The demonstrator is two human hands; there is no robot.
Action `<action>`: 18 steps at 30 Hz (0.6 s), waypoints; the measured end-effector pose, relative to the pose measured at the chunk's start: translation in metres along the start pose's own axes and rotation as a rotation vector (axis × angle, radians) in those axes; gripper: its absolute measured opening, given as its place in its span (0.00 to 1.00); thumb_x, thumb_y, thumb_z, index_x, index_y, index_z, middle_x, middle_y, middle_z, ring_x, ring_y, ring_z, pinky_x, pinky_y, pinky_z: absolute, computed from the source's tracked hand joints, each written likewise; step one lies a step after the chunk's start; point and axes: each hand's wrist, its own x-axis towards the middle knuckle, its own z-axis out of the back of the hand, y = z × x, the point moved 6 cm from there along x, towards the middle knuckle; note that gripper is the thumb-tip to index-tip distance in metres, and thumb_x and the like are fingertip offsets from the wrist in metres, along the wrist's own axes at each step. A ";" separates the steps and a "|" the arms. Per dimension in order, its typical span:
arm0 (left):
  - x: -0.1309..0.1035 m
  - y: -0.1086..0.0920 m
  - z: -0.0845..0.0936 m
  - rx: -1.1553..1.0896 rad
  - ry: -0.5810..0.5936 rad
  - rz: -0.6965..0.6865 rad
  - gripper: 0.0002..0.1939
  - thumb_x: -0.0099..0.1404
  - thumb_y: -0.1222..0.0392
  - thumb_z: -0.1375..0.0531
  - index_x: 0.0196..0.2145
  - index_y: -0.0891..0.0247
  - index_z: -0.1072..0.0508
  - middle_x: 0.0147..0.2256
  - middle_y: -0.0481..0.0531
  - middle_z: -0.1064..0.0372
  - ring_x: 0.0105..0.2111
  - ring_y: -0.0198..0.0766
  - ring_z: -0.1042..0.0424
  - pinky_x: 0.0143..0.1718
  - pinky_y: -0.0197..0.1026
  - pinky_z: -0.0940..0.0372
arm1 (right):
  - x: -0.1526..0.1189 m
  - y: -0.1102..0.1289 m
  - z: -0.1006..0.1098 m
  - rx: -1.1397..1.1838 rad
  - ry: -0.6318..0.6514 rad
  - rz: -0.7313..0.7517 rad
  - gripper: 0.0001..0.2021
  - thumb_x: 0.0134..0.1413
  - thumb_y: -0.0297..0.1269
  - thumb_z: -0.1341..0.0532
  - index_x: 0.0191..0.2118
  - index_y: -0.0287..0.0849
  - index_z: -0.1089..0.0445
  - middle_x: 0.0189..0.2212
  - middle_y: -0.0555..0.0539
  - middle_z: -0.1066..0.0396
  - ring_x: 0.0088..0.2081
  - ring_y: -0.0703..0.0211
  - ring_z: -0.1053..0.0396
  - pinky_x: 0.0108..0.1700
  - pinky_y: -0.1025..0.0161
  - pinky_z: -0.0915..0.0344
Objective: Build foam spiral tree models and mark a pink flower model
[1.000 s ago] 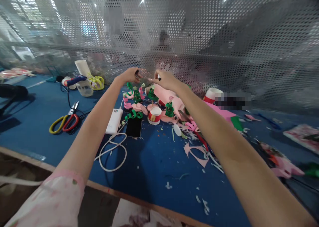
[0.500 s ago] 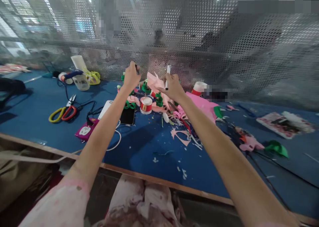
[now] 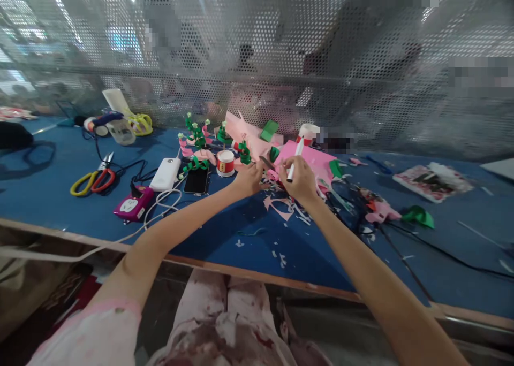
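My right hand point(image 3: 302, 180) is closed round a white marker point(image 3: 299, 151), which stands nearly upright with its black end down. My left hand point(image 3: 249, 178) is low over the table beside the paper scraps, its fingers bent together; what they hold is too small to make out. A dark strip point(image 3: 266, 163) lies by its fingertips. Behind both hands are light pink paper point(image 3: 251, 136) and bright pink paper point(image 3: 311, 157). Left of them are a red and white cup point(image 3: 225, 164) and curled green paper plants point(image 3: 197, 136).
Scissors point(image 3: 105, 174), a purple socket block point(image 3: 134, 203), a white power bank point(image 3: 166, 174) and a black phone point(image 3: 196, 180) lie to the left on the blue table point(image 3: 225, 237). A cluttered tray point(image 3: 431, 183) and cables are at the right. A perforated metal screen point(image 3: 193, 66) stands behind.
Both hands have come down towards the table, the left also moving right, closer to the scraps. The marker has stayed in my right hand. The camera view has shifted slightly.
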 end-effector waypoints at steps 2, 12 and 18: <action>0.010 -0.003 -0.007 0.007 0.093 0.068 0.30 0.59 0.57 0.42 0.54 0.76 0.47 0.50 0.70 0.36 0.53 0.51 0.36 0.49 0.46 0.39 | -0.007 -0.005 0.003 0.000 -0.043 -0.036 0.03 0.54 0.34 0.47 0.31 0.44 0.44 0.26 0.46 0.34 0.30 0.54 0.34 0.32 0.58 0.36; -0.016 0.020 0.010 -0.093 -0.036 0.234 0.18 0.59 0.63 0.45 0.46 0.72 0.41 0.39 0.66 0.30 0.41 0.50 0.28 0.36 0.44 0.35 | -0.030 0.000 0.011 0.045 -0.167 0.009 0.04 0.53 0.31 0.46 0.33 0.44 0.44 0.29 0.45 0.33 0.34 0.53 0.32 0.42 0.49 0.38; -0.052 0.049 -0.001 -0.902 -0.249 0.384 0.18 0.50 0.65 0.37 0.24 0.61 0.48 0.24 0.47 0.34 0.31 0.39 0.28 0.31 0.38 0.37 | -0.033 0.004 0.001 0.315 -0.124 -0.258 0.10 0.50 0.39 0.41 0.32 0.45 0.46 0.30 0.45 0.35 0.37 0.51 0.33 0.41 0.48 0.36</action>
